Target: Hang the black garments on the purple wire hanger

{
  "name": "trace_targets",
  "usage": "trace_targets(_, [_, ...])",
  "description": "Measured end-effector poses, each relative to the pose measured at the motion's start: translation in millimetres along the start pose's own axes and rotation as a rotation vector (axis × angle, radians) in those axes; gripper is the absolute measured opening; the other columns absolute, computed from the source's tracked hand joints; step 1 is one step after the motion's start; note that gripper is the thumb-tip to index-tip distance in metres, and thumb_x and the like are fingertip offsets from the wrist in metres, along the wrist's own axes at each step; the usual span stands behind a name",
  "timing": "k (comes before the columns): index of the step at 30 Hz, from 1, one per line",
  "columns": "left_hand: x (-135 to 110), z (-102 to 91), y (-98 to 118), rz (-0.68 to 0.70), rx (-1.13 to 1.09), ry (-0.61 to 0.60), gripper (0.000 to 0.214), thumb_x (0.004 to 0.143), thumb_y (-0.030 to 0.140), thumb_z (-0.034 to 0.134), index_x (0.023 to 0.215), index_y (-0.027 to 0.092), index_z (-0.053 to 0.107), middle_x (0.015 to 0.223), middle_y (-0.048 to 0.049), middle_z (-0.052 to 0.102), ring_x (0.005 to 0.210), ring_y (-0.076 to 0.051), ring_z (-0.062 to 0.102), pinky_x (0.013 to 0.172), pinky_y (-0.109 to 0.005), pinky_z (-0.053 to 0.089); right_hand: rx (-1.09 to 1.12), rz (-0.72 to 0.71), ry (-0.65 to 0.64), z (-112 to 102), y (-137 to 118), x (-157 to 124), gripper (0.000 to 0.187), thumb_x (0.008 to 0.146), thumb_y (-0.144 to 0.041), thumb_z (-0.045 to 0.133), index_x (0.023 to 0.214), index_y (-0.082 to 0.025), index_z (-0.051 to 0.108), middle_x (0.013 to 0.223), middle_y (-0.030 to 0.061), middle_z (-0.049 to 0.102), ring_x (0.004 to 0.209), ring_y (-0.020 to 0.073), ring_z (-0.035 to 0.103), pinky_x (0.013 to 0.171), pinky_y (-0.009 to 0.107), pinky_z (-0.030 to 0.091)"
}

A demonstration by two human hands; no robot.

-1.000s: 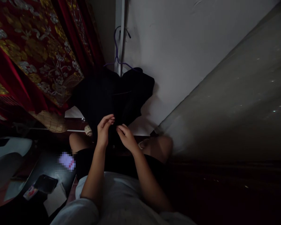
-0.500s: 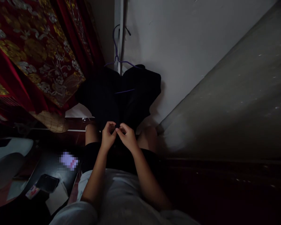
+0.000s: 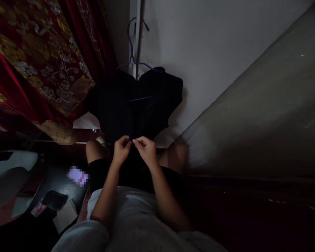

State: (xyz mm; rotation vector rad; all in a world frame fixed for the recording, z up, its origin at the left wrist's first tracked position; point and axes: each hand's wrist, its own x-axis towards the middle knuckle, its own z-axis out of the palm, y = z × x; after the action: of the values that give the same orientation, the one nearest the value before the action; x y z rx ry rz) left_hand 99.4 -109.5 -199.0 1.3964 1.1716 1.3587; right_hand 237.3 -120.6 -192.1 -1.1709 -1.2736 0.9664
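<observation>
Head view: your left hand [image 3: 121,152] and right hand [image 3: 147,150] curl half closed, hold unclear, before the black garment [image 3: 115,112], likely soft, light; grip its edge.

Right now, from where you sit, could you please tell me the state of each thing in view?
Hanger: hook end up.
Dark garment: hanging on the hanger.
Left hand: fingers curled at the garment, grip unclear.
Right hand: fingertips bunched there, grip unclear.
Red cloth: hanging.
Phone: lying flat, dark.
Purple item: pixelated, cannot tell.
</observation>
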Motion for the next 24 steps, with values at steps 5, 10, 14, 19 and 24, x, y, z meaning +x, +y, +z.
trace_targets(5, [0, -0.5, -3, 0.035, 0.074, 0.029, 0.008, 0.083, 0.017, 0.068, 0.09, 0.014, 0.07, 0.082, -0.0021, 0.067, 0.075, -0.013, 0.06, 0.071, -0.024, 0.045, 0.04, 0.017, -0.043, -2, -5, 1, 0.029, 0.081, -0.047, 0.073, 0.086, -0.019, 0.064, 0.083, 0.0053, 0.07, 0.075, 0.0187, 0.067, 0.07, 0.03, 0.051])
trace_targets(10, [-1, 3.9, 1, 0.062, 0.065, -0.015, 0.007, 0.085, 0.019, 0.066, 0.09, 0.015, 0.069, 0.083, -0.0016, 0.062, 0.076, -0.013, 0.059, 0.072, -0.023, 0.045, 0.02, 0.023, -0.051, 0, 0, 1, 0.033, 0.085, -0.051, 0.068, 0.079, -0.021, 0.055, 0.074, 0.0016, 0.062, 0.068, 0.015, 0.059, 0.063, 0.027, 0.045])
trace_targets(14, [0, 1.8, 3, 0.094, 0.077, -0.041, 0.003, 0.086, 0.018, 0.065, 0.087, 0.016, 0.068, 0.083, -0.0012, 0.059, 0.078, -0.013, 0.058, 0.073, -0.024, 0.044, 0.062, 0.053, -0.092, -2, -2, 2, 0.031, 0.089, -0.05, 0.061, 0.08, -0.021, 0.058, 0.072, 0.0009, 0.062, 0.068, 0.0144, 0.059, 0.062, 0.026, 0.047])
trace_targets(19, [-1, 3.5, 1, 0.126, 0.141, -0.023, 0.003, 0.086, 0.015, 0.061, 0.088, 0.017, 0.063, 0.084, -0.001, 0.057, 0.079, -0.014, 0.057, 0.072, -0.024, 0.043, 0.174, 0.17, -0.135, -1, -5, 2, 0.022, 0.08, -0.038, 0.059, 0.075, -0.018, 0.066, 0.062, -0.0001, 0.06, 0.055, 0.0108, 0.053, 0.05, 0.023, 0.038])
trace_targets(24, [-3, 14.4, -1, 0.174, 0.204, 0.02, 0.01, 0.086, 0.011, 0.057, 0.093, 0.019, 0.058, 0.085, -0.0011, 0.06, 0.078, -0.014, 0.059, 0.073, -0.024, 0.046, 0.352, 0.259, 0.024, 5, -13, 12, 0.02, 0.069, -0.037, 0.062, 0.063, -0.017, 0.063, 0.046, -0.0063, 0.042, 0.043, 0.0054, 0.034, 0.043, 0.02, 0.024])
